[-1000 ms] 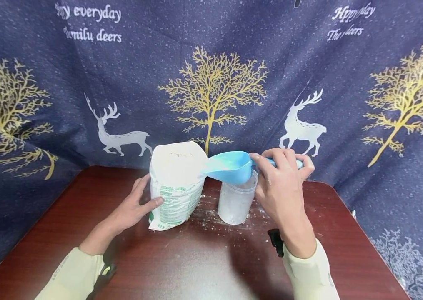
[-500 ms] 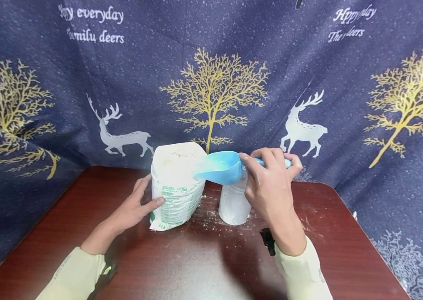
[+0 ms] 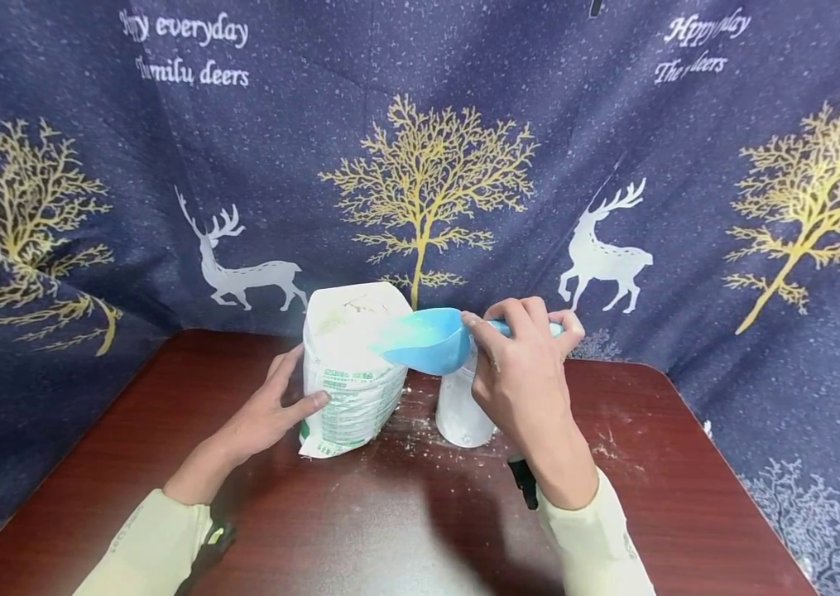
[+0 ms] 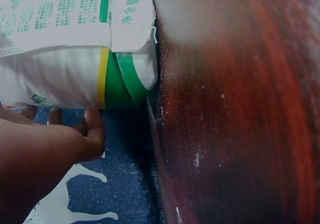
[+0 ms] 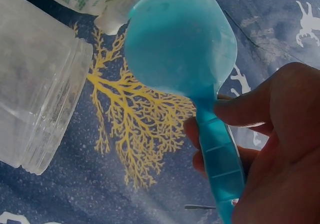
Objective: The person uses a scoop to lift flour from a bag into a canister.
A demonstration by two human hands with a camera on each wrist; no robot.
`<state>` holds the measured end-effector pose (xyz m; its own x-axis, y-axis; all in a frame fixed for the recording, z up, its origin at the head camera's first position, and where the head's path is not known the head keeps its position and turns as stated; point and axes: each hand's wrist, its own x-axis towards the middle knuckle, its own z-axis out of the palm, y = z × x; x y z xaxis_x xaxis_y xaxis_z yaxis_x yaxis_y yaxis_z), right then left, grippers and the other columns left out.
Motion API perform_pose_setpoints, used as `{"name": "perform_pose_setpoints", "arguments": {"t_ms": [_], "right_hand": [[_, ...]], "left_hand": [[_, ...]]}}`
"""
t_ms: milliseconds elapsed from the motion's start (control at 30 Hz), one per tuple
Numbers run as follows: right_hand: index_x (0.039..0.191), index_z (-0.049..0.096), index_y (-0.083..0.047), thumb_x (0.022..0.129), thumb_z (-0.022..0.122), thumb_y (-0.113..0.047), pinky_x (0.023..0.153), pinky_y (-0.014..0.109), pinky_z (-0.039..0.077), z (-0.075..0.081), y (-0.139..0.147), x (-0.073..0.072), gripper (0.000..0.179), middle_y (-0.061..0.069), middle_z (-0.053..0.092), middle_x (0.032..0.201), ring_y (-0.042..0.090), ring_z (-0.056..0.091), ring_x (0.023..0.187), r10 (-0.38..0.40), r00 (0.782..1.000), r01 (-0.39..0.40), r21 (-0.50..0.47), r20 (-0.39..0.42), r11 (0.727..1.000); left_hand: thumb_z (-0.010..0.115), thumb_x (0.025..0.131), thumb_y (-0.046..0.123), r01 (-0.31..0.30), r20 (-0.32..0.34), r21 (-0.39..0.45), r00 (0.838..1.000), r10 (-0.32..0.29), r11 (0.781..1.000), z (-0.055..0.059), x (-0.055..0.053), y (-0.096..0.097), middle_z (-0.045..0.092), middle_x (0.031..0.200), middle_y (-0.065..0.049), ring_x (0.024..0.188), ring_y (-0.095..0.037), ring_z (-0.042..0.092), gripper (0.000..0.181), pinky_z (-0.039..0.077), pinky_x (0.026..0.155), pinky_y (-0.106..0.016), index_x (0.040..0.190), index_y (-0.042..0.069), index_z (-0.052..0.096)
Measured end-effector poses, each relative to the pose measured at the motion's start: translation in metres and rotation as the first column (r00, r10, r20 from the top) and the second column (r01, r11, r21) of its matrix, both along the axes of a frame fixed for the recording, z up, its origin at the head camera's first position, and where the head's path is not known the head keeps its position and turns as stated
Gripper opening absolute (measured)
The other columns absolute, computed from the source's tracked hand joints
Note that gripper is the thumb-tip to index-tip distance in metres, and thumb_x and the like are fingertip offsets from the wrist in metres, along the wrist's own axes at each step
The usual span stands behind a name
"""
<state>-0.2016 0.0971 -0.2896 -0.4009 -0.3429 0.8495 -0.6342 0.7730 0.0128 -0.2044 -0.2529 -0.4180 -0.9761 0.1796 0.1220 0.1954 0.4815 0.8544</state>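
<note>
My right hand (image 3: 527, 377) grips the handle of a blue scoop (image 3: 430, 352), thumb along its top. The scoop's front end reaches in over the mouth of a white bag (image 3: 360, 406) with green print, where white powder shows brightly. In the right wrist view, the underside of the scoop's bowl (image 5: 175, 44) is visible, apart from the jar. My left hand (image 3: 266, 414) rests against the bag's left side, thumb on the front, and the left wrist view has its fingertips (image 4: 94, 116) at the bag's side. A clear jar (image 3: 459, 410), whitened with powder, stands below the scoop, partly hidden by my right hand.
All of this stands on a reddish-brown table (image 3: 360, 530). White specks of powder (image 3: 420, 434) are scattered between the bag and the jar. Behind the table hangs a dark blue cloth (image 3: 263, 165) printed with deer and trees.
My right hand has moved left with the scoop, bringing its front end from the bag's right rim further in over the opening. The left hand keeps its place on the bag.
</note>
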Motion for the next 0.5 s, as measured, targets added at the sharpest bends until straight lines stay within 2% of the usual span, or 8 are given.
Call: {"name": "perform_pose_setpoints", "arguments": {"t_ms": [367,500], "right_hand": [[0.111,0.082,-0.01,0.088,0.058,0.002,0.095,0.07,0.023,-0.0003,-0.0019,0.0026,0.036,0.01,0.063,0.095,0.038,0.053,0.096,0.005,1.0,-0.005,0.035,0.0,0.999],[0.11,0.082,-0.009,0.082,0.057,0.005,0.094,0.071,0.023,-0.0004,-0.0032,0.0035,0.04,0.011,0.061,0.093,0.039,0.051,0.095,0.02,1.0,-0.02,0.038,-0.006,0.999]], "left_hand": [[0.071,0.103,0.04,0.017,-0.027,0.015,0.999,-0.017,1.0,-0.0006,-0.0006,0.0009,0.014,0.168,-0.017,0.15,-0.045,0.031,0.096,0.032,0.117,-0.069,0.172,0.019,0.007],[0.07,0.104,0.037,0.029,-0.048,0.024,0.998,-0.028,0.999,-0.0008,0.0001,0.0014,0.018,0.165,-0.017,0.145,-0.045,0.038,0.094,0.037,0.114,-0.068,0.172,0.018,0.008]]}}
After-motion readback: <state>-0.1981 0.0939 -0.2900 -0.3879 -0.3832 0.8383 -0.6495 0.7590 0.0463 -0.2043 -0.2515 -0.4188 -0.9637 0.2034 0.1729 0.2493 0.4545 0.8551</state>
